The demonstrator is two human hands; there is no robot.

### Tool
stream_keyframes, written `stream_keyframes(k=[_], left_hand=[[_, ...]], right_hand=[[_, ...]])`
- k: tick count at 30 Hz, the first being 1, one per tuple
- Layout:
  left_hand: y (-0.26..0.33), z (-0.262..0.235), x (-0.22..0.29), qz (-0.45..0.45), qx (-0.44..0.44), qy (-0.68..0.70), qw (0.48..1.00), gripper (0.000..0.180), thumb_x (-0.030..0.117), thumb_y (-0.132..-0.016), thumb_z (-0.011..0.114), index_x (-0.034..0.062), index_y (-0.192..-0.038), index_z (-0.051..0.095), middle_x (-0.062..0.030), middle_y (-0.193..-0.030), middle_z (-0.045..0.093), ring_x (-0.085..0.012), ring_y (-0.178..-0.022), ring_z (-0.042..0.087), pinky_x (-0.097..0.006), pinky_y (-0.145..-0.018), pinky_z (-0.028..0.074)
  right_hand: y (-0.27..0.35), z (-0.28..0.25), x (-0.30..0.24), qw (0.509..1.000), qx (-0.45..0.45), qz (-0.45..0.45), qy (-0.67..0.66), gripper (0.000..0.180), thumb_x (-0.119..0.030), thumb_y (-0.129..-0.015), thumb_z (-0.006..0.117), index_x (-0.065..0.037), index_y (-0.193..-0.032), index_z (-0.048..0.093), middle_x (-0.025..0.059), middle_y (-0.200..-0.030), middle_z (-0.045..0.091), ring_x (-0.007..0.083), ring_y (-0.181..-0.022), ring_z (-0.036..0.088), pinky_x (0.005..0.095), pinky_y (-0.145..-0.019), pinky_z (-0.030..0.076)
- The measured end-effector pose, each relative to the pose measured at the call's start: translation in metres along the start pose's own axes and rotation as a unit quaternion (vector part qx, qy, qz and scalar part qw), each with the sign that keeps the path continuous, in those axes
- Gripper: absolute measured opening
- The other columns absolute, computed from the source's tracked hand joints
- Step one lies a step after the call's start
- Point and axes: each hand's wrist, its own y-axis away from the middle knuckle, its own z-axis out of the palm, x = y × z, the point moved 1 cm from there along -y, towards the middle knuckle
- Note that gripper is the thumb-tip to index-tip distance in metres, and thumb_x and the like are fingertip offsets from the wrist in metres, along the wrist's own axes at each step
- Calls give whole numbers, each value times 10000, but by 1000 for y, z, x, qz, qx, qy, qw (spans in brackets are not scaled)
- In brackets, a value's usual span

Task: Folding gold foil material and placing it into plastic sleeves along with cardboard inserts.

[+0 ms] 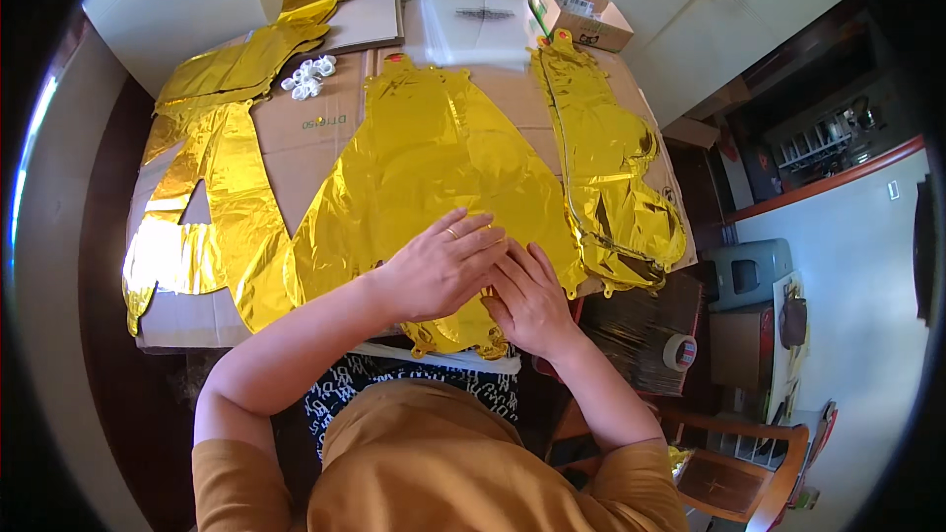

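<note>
A flat, uninflated gold foil balloon (424, 163) lies in front of me, narrower at the far end and wide at the near side. My left hand (448, 266) and my right hand (533, 305) rest over its near part, fingers stretched out and close together. The left fingertips meet or overlap the right ones; whether anything thin lies beneath them is hidden. To the left is a gold foil balloon shaped like a letter A (236, 202). On the right, another flat gold foil balloon (601, 148) has curved, crinkled edges.
Cardboard (315, 143) covers the tabletop. More folded gold foil (222, 69), small white pieces (308, 77), a stack of clear plastic bags (468, 25) and a small open carton (581, 18) sit toward the back. A tape roll (679, 353) and wooden chair (729, 478) are at right.
</note>
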Motion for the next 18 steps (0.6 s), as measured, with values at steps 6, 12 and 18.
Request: stream_keyframes(k=[6, 12, 18], left_hand=[[10, 17, -11, -18, -41, 14, 999, 529, 164, -900, 659, 20, -1392, 531, -155, -1408, 553, -348, -1343, 489, -516, -1136, 366], [8, 17, -10, -19, -53, 23, 998, 509, 155, -905, 643, 23, -1386, 541, -151, -1421, 546, -349, -1350, 482, -515, -1149, 350], [10, 17, -10, -22, -45, 24, 998, 489, 155, -923, 626, 25, -1387, 542, -152, -1412, 552, -349, -1357, 475, -516, -1153, 344]], right_hand=[[11, -16, 5, 994, -15, -28, -100, 566, -184, -911, 607, -22, -1441, 491, 147, -1459, 526, 355, -1423, 405, 526, -1187, 257], [43, -7, 14, 991, 34, -131, -8, 578, -83, -848, 608, -14, -1412, 504, 143, -1396, 595, 321, -1327, 536, 501, -1165, 318], [24, -2, 4, 988, 84, -116, 54, 370, -80, -888, 600, -32, -1252, 642, 132, -1326, 637, 304, -1270, 576, 477, -1126, 383]])
